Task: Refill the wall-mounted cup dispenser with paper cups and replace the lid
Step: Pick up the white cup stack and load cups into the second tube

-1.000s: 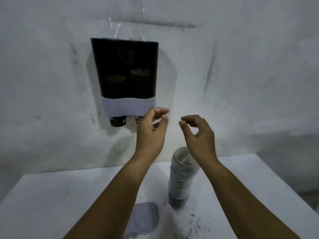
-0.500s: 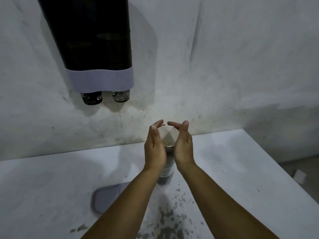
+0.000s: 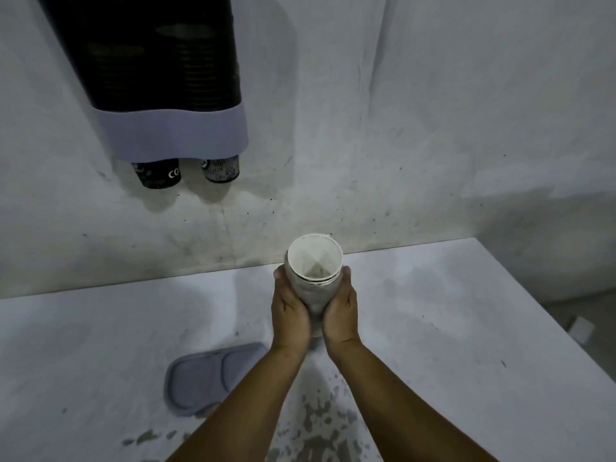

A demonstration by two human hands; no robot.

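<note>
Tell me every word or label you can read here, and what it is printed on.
"CO": white letters on the black cup poking out of the left chute of the dispenser; the rest of the word is cut off.
Right-hand cup under the dispenser: several lines of print, too blurred to read.
Stack of white cups held between both hands: no print visible.
Grey lid on the table: no text visible.

Dim, flat light, wide-angle view.
We note soft shadows right of the dispenser (image 3: 160, 78) on the wall (image 3: 433, 111), a murky far-right table (image 3: 466, 311) edge, bowed lines at frame edges, and slight overall softness.
</note>
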